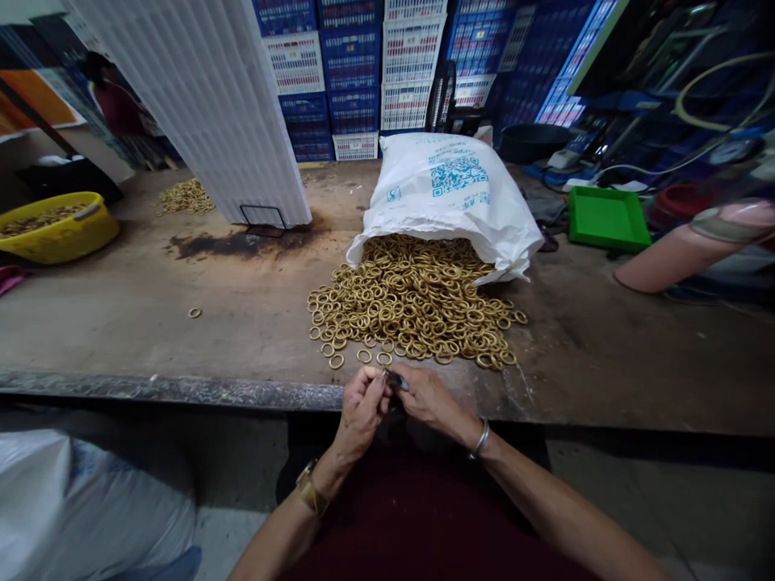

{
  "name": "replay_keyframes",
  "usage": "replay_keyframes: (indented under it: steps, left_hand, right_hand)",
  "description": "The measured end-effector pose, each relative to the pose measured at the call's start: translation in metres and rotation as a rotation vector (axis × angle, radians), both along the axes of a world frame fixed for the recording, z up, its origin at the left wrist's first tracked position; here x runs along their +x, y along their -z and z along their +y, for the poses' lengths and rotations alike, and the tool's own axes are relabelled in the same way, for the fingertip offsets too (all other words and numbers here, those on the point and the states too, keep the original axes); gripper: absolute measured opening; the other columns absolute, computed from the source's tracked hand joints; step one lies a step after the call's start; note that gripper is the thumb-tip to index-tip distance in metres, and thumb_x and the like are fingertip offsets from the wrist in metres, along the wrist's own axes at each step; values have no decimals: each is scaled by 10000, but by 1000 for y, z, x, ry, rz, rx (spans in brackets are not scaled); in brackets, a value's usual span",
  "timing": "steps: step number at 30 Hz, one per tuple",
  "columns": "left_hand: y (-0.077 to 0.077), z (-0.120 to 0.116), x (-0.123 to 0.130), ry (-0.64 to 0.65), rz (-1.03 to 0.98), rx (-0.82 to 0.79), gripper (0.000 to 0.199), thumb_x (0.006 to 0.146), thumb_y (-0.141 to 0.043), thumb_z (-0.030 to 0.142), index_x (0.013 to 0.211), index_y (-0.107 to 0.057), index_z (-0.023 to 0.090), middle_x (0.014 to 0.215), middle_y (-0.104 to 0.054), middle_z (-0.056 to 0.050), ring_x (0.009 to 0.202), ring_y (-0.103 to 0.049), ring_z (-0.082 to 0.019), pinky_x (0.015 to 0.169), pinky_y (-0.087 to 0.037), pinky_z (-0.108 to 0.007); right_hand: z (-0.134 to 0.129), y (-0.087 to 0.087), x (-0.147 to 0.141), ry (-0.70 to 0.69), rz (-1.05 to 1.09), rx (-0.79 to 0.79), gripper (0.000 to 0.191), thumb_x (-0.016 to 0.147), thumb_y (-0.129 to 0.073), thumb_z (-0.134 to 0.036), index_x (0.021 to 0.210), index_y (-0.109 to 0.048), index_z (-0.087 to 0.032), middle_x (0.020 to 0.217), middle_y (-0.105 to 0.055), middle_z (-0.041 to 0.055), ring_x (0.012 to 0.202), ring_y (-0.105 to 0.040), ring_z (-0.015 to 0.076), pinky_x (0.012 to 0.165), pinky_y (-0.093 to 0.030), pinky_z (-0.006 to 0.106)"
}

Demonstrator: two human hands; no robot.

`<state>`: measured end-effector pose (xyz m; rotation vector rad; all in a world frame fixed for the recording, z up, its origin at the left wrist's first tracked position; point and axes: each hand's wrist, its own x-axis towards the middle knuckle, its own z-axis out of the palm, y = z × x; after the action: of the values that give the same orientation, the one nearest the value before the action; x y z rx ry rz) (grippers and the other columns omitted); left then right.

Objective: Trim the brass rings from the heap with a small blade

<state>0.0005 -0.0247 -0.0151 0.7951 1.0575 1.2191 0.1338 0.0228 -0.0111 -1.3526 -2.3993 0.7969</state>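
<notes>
My left hand (362, 411) is closed in a pinch at the table's front edge, around what looks like a gold-coloured ring mostly hidden by the fingers. Beside it, my right hand (433, 397) grips a small dark-handled tool (398, 380); its tip meets the left fingertips, and its exact kind is hard to make out. Just beyond both hands spreads a large heap of gold-coloured rings (417, 307). The heap spills from the mouth of a white woven sack (405, 173) with blue print, lying on its side on the wooden table (254, 323).
One loose ring (194, 312) lies left of the heap. A white corrugated panel (224, 105) stands behind it, near a yellow basin (66, 238). On the right are a green tray (609, 218) and a pink bottle (678, 254). Stacked crates (351, 60) line the back; a person (121, 109) is far left.
</notes>
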Motion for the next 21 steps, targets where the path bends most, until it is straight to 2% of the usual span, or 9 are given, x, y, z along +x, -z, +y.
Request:
replay_keyframes:
  steps: [6,10,14,18,21]
  left_hand:
    - [-18,-10,1,70,-231,-63,270,740,-561,423,759,-464,172,680,-533,27,403,-375,-26,355,-239,-156]
    - [-13,-6,-5,-3,-339,-171,289,730,-582,398,697,-439,149,777,-566,-14,426,-374,-15,357,-225,-146]
    - [-6,-2,-11,-37,-399,-202,242,734,-583,349,716,-445,151,768,-584,-27,422,-380,-22,355,-223,-147]
    - [-7,0,-14,-13,-514,-231,224,708,-604,297,864,-498,176,700,-558,6,422,-395,-34,358,-242,-145]
    - [-5,3,-17,-12,-611,-302,208,681,-633,288,796,-528,151,683,-533,6,463,-423,-35,366,-241,-133]
  right_hand:
    - [9,5,0,116,-197,60,177,783,-403,-191,881,-550,-182,692,-607,22,590,-522,116,534,-264,218]
    - [14,5,-8,236,-193,147,186,831,-408,-287,937,-519,-181,792,-629,49,692,-574,146,586,-304,227]
    - [17,1,-19,251,-281,142,239,836,-421,-380,950,-492,-182,860,-630,77,761,-590,172,610,-323,239]
    - [19,1,-25,245,-289,137,177,826,-435,-331,921,-493,-194,852,-635,61,764,-591,166,601,-312,236]
    - [22,6,-26,265,-253,150,158,794,-466,-307,908,-499,-202,787,-636,33,717,-589,160,576,-296,234]
